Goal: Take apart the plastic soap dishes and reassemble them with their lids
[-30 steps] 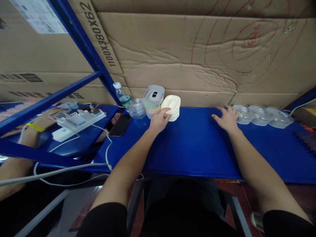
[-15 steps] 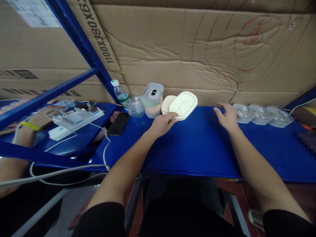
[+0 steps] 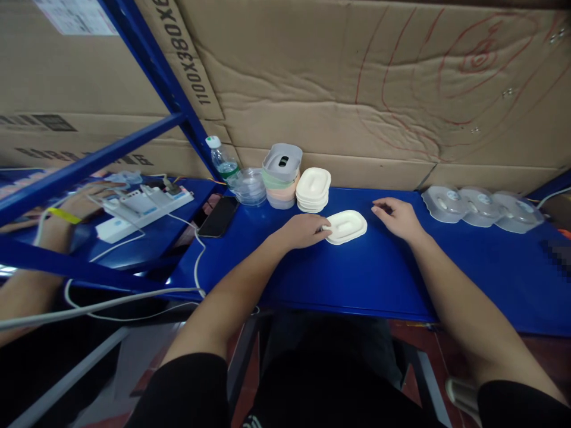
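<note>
My left hand (image 3: 307, 231) grips the left end of a cream oval lid-like piece (image 3: 348, 226), thumb and fingers closed on its rim. The piece lies low over the blue table, a long raised or sunken oval in its middle. Just behind it stands a stack of similar cream pieces (image 3: 313, 190). My right hand (image 3: 399, 219) is held to the right of the piece, apart from it, with fingers loosely bent and nothing in them.
Left of the stack are nested coloured containers (image 3: 282, 178), clear plastic bowls (image 3: 250, 187), a bottle (image 3: 223, 160) and a phone (image 3: 218, 216). Three clear lidded boxes (image 3: 484, 208) stand at right. Beyond the blue frame (image 3: 147, 65), another person's arm is near a power strip (image 3: 143, 214).
My left hand has brought the cream piece from the stack forward and down towards the table. My right hand has moved a little left and nearer, towards the piece.
</note>
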`<act>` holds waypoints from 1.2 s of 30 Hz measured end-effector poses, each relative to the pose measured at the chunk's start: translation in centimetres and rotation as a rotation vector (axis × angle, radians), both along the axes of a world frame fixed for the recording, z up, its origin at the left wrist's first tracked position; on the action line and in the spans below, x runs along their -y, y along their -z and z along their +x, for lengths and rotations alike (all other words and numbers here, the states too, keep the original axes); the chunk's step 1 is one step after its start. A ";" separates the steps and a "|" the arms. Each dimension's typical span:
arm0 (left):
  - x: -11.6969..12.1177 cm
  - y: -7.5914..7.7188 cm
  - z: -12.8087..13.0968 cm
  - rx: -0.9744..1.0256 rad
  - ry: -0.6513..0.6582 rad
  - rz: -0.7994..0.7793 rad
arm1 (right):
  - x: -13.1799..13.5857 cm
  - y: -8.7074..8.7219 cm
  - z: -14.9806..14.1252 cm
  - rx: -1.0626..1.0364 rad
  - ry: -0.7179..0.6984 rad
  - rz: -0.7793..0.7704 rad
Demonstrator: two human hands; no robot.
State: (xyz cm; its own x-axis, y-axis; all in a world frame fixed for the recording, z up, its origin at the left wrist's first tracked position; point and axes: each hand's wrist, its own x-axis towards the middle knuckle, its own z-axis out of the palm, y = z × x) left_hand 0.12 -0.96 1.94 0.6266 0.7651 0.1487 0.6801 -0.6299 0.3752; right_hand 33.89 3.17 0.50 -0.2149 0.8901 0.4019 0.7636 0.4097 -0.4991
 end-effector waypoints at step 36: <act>-2.9 -2.2 -5.3 0.544 -0.525 0.720 | 2.7 -2.4 -2.3 0.009 -0.452 -0.600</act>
